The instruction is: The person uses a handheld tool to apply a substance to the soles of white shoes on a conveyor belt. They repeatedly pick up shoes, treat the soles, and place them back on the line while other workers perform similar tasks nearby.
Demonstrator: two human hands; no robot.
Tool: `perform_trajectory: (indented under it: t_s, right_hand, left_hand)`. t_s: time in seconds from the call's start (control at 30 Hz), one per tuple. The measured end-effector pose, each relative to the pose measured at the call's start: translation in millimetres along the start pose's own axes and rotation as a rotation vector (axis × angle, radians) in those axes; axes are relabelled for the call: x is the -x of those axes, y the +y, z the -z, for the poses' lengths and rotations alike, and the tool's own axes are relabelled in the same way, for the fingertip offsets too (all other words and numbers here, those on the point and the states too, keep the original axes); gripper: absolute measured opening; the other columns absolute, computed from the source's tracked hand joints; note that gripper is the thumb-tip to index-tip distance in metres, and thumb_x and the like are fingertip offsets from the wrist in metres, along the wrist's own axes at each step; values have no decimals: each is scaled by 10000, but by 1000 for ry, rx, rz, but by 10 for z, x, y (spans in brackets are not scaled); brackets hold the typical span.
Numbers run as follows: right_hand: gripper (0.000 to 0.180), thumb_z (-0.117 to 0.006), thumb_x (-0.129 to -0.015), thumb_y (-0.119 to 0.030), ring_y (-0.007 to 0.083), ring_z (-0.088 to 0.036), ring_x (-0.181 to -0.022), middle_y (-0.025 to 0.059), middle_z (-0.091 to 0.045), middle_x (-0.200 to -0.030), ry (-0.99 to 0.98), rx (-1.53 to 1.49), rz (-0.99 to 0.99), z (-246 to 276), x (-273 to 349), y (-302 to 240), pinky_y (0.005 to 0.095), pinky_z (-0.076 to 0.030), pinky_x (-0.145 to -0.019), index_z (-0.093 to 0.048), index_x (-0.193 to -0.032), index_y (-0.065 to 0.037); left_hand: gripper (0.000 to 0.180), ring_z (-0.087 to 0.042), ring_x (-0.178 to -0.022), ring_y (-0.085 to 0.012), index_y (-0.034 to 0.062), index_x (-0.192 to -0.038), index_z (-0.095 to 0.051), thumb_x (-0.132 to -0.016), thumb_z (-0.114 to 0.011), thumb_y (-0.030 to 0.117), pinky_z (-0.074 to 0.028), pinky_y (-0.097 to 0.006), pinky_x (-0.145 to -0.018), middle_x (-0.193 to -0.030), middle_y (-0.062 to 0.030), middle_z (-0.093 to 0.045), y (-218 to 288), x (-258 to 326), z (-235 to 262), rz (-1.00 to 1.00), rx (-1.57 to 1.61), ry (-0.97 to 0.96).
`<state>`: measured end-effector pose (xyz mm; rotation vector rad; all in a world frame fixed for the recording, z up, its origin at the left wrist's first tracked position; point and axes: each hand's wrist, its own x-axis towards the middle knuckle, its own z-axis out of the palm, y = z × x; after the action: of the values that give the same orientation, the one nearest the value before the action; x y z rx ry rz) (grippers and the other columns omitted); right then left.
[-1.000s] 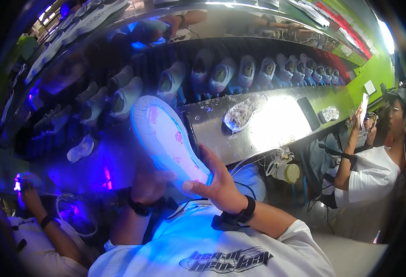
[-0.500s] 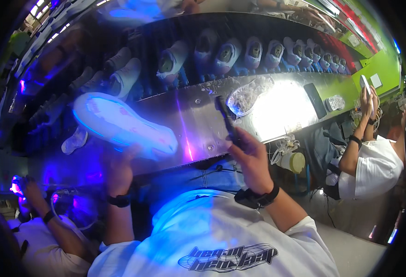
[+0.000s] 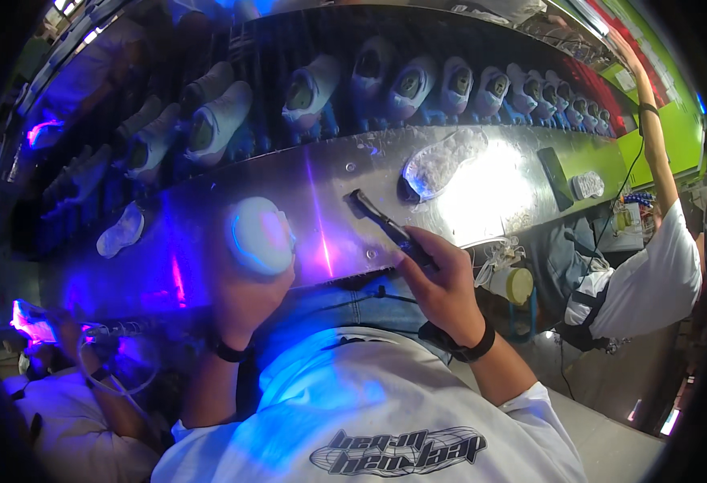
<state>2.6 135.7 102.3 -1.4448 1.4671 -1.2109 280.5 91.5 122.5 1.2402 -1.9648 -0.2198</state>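
Note:
My left hand (image 3: 250, 304) is closed round a white shoe sole (image 3: 261, 237), turned so that one rounded end faces up under blue light. In my right hand (image 3: 448, 278) is a slim dark brush (image 3: 384, 224), its head pointing up and left over the metal bench (image 3: 289, 181). Brush and sole are apart. Beyond the brush lies a whitish, worn-looking pad (image 3: 447, 161), dark at its near end. Another pale, sole-shaped pad (image 3: 121, 231) rests on the bench at the left.
Behind the bench runs a row of white shoes (image 3: 309, 88) on blue supports. To the right are a dark flat block (image 3: 555, 177) and a small white pad (image 3: 587, 185). One co-worker (image 3: 651, 274) is at the right, another (image 3: 88, 410) at the lower left. A yellowish container (image 3: 514, 284) hangs below the bench edge.
The sole has swung from lying lengthwise to end-on and come nearer, to the right, with my left hand. The brush has tilted further left. The right co-worker's arm now reaches up and away.

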Motion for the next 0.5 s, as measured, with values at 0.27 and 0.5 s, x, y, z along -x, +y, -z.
perform_trajectory:
  t_s: [0.27, 0.5]
  right_hand:
    - [227, -707, -1014, -169, 78, -557, -714, 9, -636, -759, -240, -253, -360, -186, -153, 59, 253, -429, -654, -751, -1037, 53]
    - [261, -681, -1024, -207, 71, -517, -639, -5, -607, -679, -282, -319, -338, -522, -235, 269, 298, -407, -572, -756, -1020, 43]
  left_hand:
    - [671, -585, -1309, -396, 11, -1333, -633, -699, -848, 51, -410, -491, -1183, -1408, -188, -600, 139, 148, 146, -80, -131, -96]
    - [654, -605, -1268, -401, 40, -1365, -558, -764, -808, 109, -371, -597, -1192, -1336, -184, -619, 31, 465, 106, -94, -222, -81]
